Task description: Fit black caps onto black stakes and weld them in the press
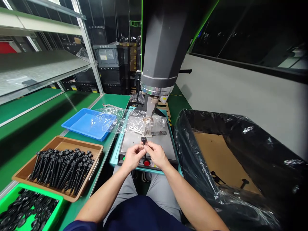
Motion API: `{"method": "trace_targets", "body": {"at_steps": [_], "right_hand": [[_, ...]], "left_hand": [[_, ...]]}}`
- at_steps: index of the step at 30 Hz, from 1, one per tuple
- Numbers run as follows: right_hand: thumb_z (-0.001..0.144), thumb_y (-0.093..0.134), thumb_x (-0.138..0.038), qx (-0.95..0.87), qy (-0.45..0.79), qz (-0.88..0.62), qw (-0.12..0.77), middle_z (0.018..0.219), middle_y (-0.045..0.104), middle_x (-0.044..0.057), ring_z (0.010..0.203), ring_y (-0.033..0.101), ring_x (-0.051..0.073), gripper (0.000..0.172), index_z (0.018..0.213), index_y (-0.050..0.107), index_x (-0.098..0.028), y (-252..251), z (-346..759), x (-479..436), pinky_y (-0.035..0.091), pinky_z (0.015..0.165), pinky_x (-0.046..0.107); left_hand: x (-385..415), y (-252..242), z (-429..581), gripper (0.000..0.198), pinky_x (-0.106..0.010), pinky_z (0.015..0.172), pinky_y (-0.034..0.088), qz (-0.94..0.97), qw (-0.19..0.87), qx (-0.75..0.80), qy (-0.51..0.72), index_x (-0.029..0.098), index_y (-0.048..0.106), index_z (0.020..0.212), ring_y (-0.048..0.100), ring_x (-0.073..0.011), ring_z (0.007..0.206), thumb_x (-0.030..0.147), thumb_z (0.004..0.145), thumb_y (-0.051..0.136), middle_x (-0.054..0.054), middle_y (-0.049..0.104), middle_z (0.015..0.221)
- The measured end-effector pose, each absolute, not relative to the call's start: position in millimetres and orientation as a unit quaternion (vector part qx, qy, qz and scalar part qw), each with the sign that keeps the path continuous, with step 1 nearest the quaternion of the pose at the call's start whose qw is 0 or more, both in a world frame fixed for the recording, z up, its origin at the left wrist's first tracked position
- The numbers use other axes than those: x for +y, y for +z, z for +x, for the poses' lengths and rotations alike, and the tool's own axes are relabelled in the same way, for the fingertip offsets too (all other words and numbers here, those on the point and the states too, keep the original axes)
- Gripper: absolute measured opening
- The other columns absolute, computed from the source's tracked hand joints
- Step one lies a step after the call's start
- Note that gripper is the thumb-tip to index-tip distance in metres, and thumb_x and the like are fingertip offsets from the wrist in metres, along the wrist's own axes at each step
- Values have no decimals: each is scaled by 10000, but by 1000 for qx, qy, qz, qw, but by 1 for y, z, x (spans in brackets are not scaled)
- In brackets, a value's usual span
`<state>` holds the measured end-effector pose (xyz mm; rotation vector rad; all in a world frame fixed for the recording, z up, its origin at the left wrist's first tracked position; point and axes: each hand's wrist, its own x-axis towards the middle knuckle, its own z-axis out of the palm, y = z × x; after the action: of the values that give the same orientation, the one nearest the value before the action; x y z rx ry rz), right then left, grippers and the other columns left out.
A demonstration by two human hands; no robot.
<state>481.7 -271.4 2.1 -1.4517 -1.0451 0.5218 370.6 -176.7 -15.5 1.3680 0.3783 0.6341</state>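
Both hands meet in front of the machine's metal base plate [130, 143]. Between their fingertips stands a black plastic stem with a round knob head [143, 140], head upward; fingers hide part of its stem. My left hand [132, 157] pinches it from the left, my right hand [156, 154] from the right. Just beyond, a metal fixture [148, 127] sits under the machine's tool tip [151, 106], partly covered by clear plastic film [134, 119]. Below the hands, a red button [146, 163] shows on the machine's front.
To my left, a brown tray [57, 141] holds many similar black stems. A green bin [61, 203] contains black round pieces. Behind them lies a blue tray [79, 120], partly under film. On my right stands a box lined with black plastic [192, 157], a few stems inside.
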Motion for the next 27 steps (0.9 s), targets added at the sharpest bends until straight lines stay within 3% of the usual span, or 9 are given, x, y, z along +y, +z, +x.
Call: {"method": "trace_targets", "body": {"at_steps": [6, 10, 14, 18, 23, 27], "right_hand": [[831, 653, -440, -406, 267, -599, 637, 961, 727, 72, 915, 678, 246, 263, 902, 690, -189, -3, 467, -259, 540, 847, 369], [780, 709, -444, -406, 284, -594, 634, 884, 715, 61, 846, 671, 233, 288, 864, 668, -172, -7, 455, -243, 543, 798, 355], [736, 756, -458, -434, 309, -592, 605, 859, 703, 57, 824, 665, 236, 336, 900, 671, -177, -8, 439, -232, 549, 796, 376], [701, 784, -499, -427, 358, -571, 604, 999, 714, 101, 939, 680, 259, 412, 955, 648, -204, -5, 434, -229, 553, 873, 414], [684, 788, -548, -408, 371, -594, 585, 935, 732, 111, 906, 704, 265, 467, 972, 648, -209, -4, 451, -243, 590, 835, 421], [662, 783, -581, -391, 349, -623, 580, 896, 738, 113, 850, 717, 270, 489, 954, 663, -208, -5, 462, -256, 613, 779, 402]], "left_hand": [[-173, -18, 355, 258, -279, 745, 477, 598, 728, 176, 284, 156, 741, 848, 610, -174, 742, 389, 739, 757, -53, 697, 796], [-169, -17, 339, 223, -282, 776, 482, 597, 713, 187, 317, 158, 737, 824, 622, -183, 775, 364, 742, 754, -52, 704, 812], [-167, -7, 306, 180, -265, 704, 477, 646, 658, 219, 319, 164, 745, 830, 609, -176, 710, 332, 795, 693, -40, 696, 767], [-148, 11, 243, 154, -276, 756, 472, 708, 541, 298, 344, 192, 766, 885, 623, -198, 783, 283, 797, 677, -58, 711, 854], [-103, 21, 139, 149, -324, 903, 465, 668, 361, 518, 394, 229, 774, 836, 634, -247, 890, 269, 696, 748, -57, 724, 894], [-71, 9, 87, 185, -349, 928, 457, 697, 182, 653, 233, 213, 763, 921, 652, -274, 959, 245, 775, 654, -86, 740, 974]]}}
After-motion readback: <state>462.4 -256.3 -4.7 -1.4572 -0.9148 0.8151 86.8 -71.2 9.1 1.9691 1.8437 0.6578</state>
